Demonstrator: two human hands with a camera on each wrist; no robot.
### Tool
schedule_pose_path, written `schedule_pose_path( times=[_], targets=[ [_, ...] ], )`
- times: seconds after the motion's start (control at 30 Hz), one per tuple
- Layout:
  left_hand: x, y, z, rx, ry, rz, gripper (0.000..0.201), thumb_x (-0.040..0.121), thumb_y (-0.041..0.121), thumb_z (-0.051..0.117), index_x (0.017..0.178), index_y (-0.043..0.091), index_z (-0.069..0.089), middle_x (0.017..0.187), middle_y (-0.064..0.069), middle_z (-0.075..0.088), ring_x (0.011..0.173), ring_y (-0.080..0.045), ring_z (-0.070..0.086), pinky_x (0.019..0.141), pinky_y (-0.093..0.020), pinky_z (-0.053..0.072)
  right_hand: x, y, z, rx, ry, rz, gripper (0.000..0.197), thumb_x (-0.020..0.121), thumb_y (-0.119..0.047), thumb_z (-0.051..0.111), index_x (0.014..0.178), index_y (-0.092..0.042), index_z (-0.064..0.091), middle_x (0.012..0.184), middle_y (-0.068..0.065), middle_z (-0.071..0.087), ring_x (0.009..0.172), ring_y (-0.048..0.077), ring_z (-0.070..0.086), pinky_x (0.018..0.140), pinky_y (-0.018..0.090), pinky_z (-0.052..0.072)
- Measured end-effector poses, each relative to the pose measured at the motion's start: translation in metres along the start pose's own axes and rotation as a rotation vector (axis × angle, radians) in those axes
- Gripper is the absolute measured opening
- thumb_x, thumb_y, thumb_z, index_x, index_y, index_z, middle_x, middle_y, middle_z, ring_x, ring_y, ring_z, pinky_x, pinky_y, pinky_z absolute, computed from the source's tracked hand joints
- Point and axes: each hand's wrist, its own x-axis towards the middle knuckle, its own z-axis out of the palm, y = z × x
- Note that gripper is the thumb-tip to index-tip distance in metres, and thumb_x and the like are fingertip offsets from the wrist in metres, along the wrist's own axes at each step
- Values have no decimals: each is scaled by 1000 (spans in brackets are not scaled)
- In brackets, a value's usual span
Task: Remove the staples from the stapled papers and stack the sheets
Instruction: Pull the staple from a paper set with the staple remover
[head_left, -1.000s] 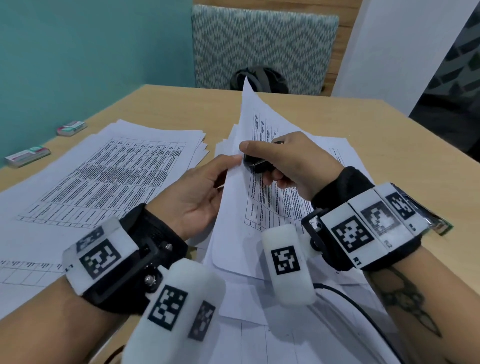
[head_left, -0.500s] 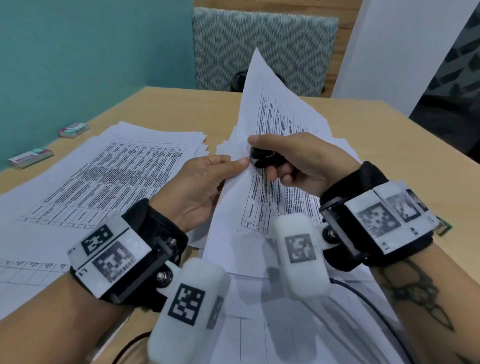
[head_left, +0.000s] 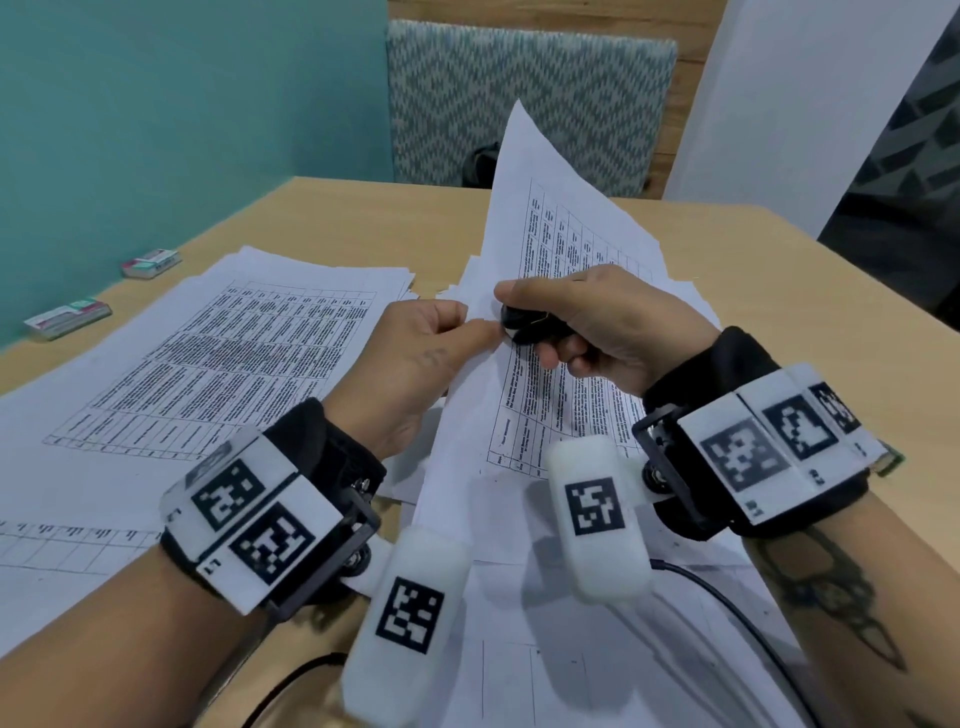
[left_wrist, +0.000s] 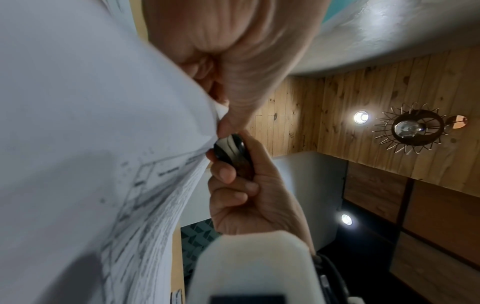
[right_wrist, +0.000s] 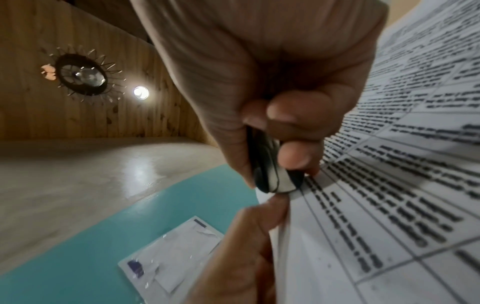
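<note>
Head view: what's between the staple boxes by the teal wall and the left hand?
The flat stack of printed sheets on the table lies between the staple boxes and the left hand.

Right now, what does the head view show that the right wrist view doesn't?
Head only: the wooden table, the stack of unstapled sheets at left, two small boxes by the teal wall, a patterned chair.
Right wrist only: a ceiling lamp, a plastic sleeve on the wall.
Both: the left hand pinching the stapled papers, the right hand gripping the black staple remover at the corner.
</note>
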Motion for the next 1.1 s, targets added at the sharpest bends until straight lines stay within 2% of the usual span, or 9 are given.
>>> schedule_pose_path(
  times=[0.13,0.27,0.33,0.4,0.5,0.67,0.8,1.0,1.1],
  targets=[
    [1,0,2,12,31,-1,43,62,28,66,81,-10,57,80,-12,45,72,-25,36,65,-35,26,-3,-2,5,-129,74,-99,30,84,-24,65,61,-6,60,42,3,53,27,6,35,33,14,25],
    [0,-3,3,17,20,19,68,52,42,66,82,-19,51,83,-12,46,75,-24,39,71,-36,28,-5,-3,7,-331,183,-154,30,79,-29,65,66,-2,64,43,3,53,28,4,39,42,22,31],
    [1,-5,4,27,48,27,69,50,41,65,81,-19,52,81,-12,46,74,-23,39,70,-35,29,-7,-5,9,-400,210,-177,29,79,-28,65,71,0,65,49,6,56,40,8,49,47,26,38],
    [2,-5,3,30,85,19,61,48,35,64,77,-17,53,79,-12,46,71,-23,40,67,-36,31,-11,-8,11,-468,241,-216,31,78,-26,65,75,5,64,62,13,63,63,27,62,57,35,48],
    [4,-6,-2,19,105,-38,33,52,24,63,78,5,56,81,-11,42,70,-25,35,63,-36,28,-14,-13,8,-525,307,-269,29,79,-24,64,68,3,60,66,16,63,72,36,65,63,39,53],
    [5,-5,-4,-24,49,-62,43,51,27,65,90,10,59,87,-9,45,77,-25,36,68,-38,28,-15,-10,-9,-604,321,-164,32,83,-34,65,71,-5,59,67,12,61,69,30,62,57,32,47],
    [7,-5,-4,-35,-3,-47,19,82,3,54,98,11,63,90,-11,62,73,-20,54,62,-24,44,-11,-7,-15,-589,338,-133,51,76,-50,69,83,1,62,74,12,62,68,24,57,59,34,47],
    [10,-5,-3,-97,5,-101,32,82,-4,50,111,6,60,94,-18,62,80,-27,55,75,-35,46,1,-20,-16,-208,174,-135,35,83,-45,64,72,-13,68,79,8,63,52,14,52,41,12,40],
    [12,-5,-2,-125,-5,-101,31,82,-2,50,109,9,62,95,-17,62,81,-27,55,79,-40,46,9,-25,-12,-148,85,-99,33,85,-45,62,72,-15,67,79,6,60,51,14,48,42,11,38]
  ],
)
